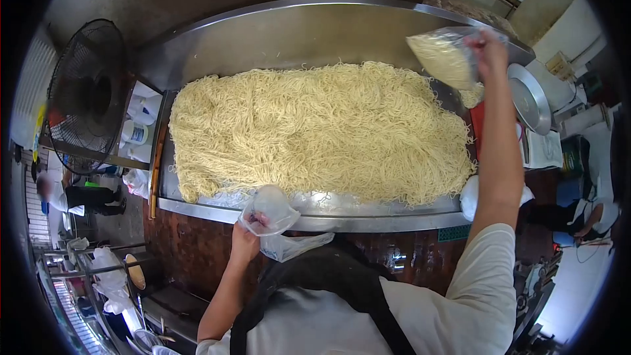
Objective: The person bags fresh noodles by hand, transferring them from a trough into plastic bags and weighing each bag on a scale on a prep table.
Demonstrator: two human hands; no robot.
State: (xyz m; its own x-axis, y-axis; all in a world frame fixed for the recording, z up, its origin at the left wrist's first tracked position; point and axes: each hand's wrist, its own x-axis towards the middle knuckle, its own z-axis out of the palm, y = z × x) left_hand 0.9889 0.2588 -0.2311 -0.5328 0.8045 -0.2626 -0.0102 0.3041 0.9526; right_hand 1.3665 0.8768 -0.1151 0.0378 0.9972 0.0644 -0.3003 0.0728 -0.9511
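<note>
A wide heap of pale yellow noodles (pixel 315 131) covers most of the steel table (pixel 217 38) in front of me. My right hand (pixel 488 52) is stretched out to the far right corner, closed on the top of a clear plastic bag of noodles (pixel 442 59). That bag hangs tilted above the heap's right end. Close to my body, at the table's front edge, my left hand (pixel 247 242) holds an empty clear plastic bag (pixel 271 205). Its fingers show blurred through the plastic, and a loose part of the bag trails to the right.
A black fan (pixel 92 95) stands at the left, near white plastic jugs (pixel 135 133). A round metal tray (pixel 528 98) is beside the table's right end, with a white bag (pixel 470 197) nearer me. One person (pixel 85 197) stands far left, another (pixel 585 217) far right.
</note>
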